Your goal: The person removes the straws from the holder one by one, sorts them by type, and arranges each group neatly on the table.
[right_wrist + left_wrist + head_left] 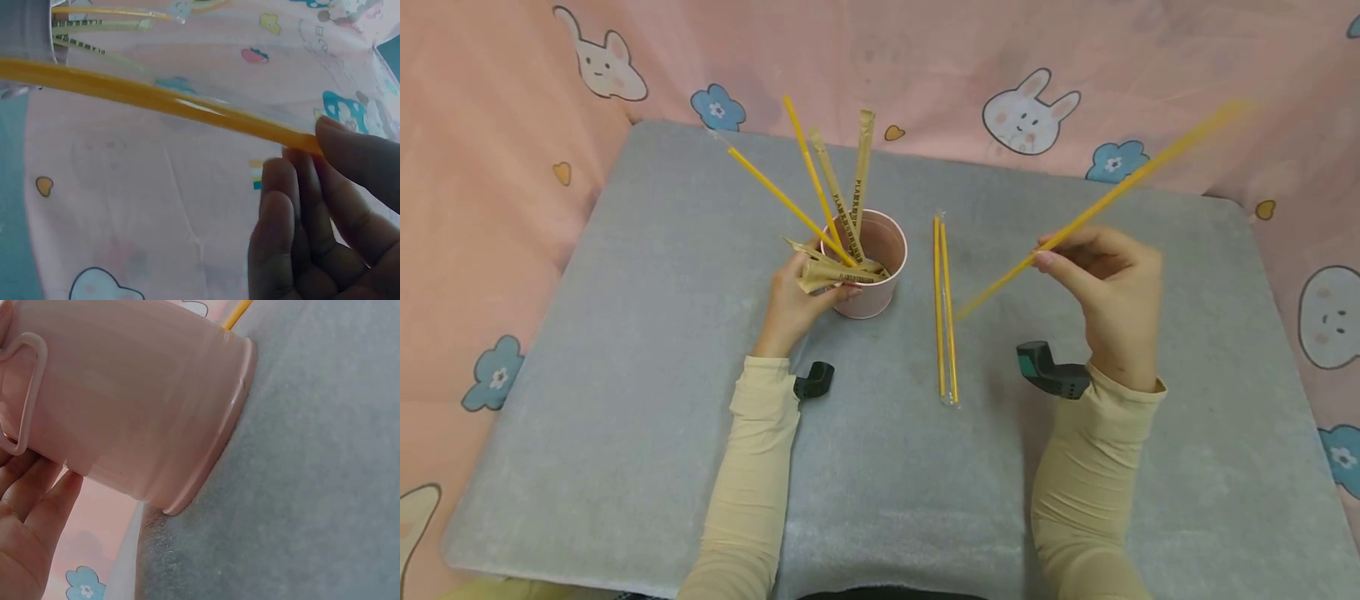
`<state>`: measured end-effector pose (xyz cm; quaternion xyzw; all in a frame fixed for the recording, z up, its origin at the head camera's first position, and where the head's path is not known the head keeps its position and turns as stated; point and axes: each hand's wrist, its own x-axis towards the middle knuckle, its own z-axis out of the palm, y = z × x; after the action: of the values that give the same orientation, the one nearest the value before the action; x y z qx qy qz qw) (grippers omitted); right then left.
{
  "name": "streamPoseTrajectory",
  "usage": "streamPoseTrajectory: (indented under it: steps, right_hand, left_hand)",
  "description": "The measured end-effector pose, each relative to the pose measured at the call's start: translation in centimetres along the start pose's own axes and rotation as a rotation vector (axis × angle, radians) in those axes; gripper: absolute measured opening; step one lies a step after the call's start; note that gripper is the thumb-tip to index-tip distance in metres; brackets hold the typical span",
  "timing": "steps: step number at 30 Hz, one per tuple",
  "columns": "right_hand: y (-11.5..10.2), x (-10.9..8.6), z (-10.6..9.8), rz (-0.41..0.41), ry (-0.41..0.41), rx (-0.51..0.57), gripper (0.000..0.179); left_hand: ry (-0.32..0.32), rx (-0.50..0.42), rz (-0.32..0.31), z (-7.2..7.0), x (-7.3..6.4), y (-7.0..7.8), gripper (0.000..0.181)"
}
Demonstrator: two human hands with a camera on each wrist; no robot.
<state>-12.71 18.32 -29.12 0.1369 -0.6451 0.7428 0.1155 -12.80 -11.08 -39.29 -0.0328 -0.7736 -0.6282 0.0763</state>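
Observation:
A small pink bucket (867,302) stands upright on the table, with yellow straws (805,158) and paper-wrapped straws (862,171) leaning out of its mouth. My left hand (797,296) holds the bucket at its left side, the thumb near the rim. In the left wrist view, fingers touch the wall of the bucket (137,400) beside its wire-like handle (34,394). My right hand (1112,283) pinches a long yellow straw (1120,193) between thumb and fingers, raised over the table and slanting up to the right. In the right wrist view, clear film shows along this straw (187,105).
Two yellow straws (946,308) in clear wrap lie on the grey cloth-covered table (647,350), right of the bucket. Pink curtain (925,50) printed with rabbits and flowers hangs around the table's back and sides. Each wrist carries a dark camera mount (1052,373).

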Motion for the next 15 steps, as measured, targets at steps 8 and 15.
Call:
streamPoseTrajectory:
  steps: [8,15]
  right_hand:
    - [-0.2,-0.1,-1.3,0.177,-0.165,-0.192,0.012]
    - [0.0,0.1,-1.7,0.257,-0.237,-0.310,0.011]
  left_hand:
    - [-0.012,-0.002,-0.005,-0.2,-0.5,2.4,0.071]
    - [-0.006,-0.026,-0.004,-0.3,-0.5,2.1,0.073]
